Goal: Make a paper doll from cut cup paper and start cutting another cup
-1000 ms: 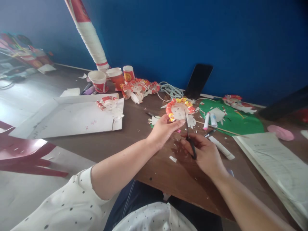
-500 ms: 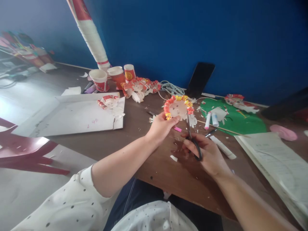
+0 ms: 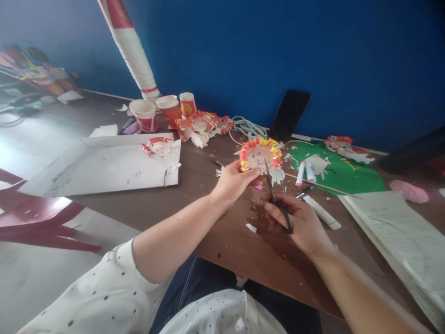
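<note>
Between the thumb and fingers of my left hand (image 3: 234,183) is a paper-cup cutout (image 3: 255,155), a white disc with small drawn face marks and a curled red and yellow rim. My right hand (image 3: 301,218) is closed round the dark handles of a pair of scissors (image 3: 273,195). The scissors point up and away, their blades overlapping the lower part of the cutout; whether they touch the paper I cannot tell. A white frilled paper piece (image 3: 277,175) shows just behind the blades.
Paper cups (image 3: 143,113) and a pile of similar cutouts (image 3: 201,125) stand behind. At left lies a white box lid (image 3: 104,169) with another cutout. A phone (image 3: 290,113) leans on the wall. Glue sticks (image 3: 310,171), green sheet (image 3: 368,178), papers (image 3: 399,232) and scraps lie at right.
The cutout has shifted slightly right and turned a little. The scissor blades have swung left, from the cutout's right edge to in front of its lower middle.
</note>
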The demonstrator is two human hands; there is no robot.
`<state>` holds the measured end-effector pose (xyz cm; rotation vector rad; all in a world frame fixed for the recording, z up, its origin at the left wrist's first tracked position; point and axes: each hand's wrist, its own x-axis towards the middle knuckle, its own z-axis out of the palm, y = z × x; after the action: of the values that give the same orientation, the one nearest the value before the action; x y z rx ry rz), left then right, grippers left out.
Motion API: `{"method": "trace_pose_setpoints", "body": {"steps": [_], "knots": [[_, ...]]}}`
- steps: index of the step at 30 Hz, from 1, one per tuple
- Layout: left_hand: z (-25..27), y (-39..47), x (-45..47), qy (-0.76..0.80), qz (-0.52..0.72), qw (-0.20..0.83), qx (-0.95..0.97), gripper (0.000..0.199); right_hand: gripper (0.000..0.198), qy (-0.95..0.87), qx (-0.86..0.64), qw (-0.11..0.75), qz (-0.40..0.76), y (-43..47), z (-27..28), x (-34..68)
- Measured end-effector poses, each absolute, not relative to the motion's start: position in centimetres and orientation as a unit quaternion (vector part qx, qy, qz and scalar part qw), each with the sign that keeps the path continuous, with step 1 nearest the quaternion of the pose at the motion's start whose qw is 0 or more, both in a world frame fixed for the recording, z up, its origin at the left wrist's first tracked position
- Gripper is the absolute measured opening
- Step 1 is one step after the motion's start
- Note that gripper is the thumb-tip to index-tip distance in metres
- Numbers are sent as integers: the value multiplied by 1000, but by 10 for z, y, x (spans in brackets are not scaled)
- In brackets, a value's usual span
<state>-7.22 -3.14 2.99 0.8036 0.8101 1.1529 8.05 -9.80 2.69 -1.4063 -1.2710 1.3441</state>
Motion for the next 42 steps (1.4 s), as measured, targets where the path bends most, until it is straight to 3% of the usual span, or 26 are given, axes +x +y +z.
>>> {"method": "trace_pose_setpoints", "body": {"steps": [30,42], "knots": [[34,-32,-73,366,512,688,360,14,34,-548,-612,394,413,-103,34,76],[32,-33,-73,372,514,687,354,14,35,-549,-608,386,424,-103,33,77]]}}
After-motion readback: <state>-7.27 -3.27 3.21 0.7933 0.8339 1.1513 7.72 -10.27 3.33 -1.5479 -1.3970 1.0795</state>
